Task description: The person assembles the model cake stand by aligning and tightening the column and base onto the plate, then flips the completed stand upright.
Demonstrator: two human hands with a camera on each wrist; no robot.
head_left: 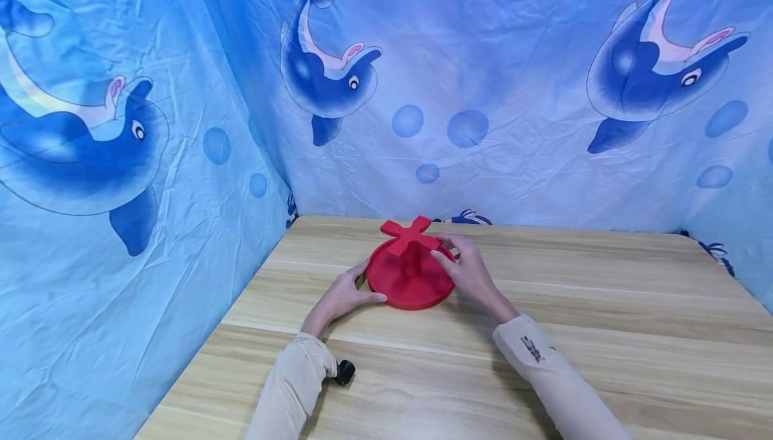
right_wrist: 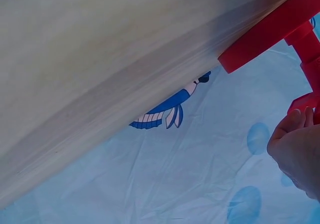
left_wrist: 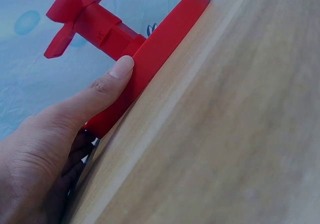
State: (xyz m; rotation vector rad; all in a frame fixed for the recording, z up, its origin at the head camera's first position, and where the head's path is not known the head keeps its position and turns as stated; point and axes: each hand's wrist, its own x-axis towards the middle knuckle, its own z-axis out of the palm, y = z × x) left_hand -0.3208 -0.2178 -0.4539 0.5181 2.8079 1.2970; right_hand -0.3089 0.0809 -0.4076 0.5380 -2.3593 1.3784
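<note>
A red stand with a round, low-rimmed base [head_left: 412, 298] sits on the wooden table. From its middle rises a short post [head_left: 411, 267], topped by a red cross-shaped piece [head_left: 412, 236] with flared arms. My left hand [head_left: 341, 294] grips the base from the left, thumb on its front rim and fingers round the far side; in the left wrist view the thumb [left_wrist: 112, 77] lies against the base's side. My right hand [head_left: 471, 271] pinches the right arm of the cross between thumb and fingers. In the right wrist view that hand [right_wrist: 297, 146] partly hides the cross.
The wooden table [head_left: 574, 306] reaches to blue cloth walls [head_left: 513, 78] printed with dolphins at the back and left. A small black object [head_left: 345, 372] sticks out from the left sleeve [head_left: 296, 386].
</note>
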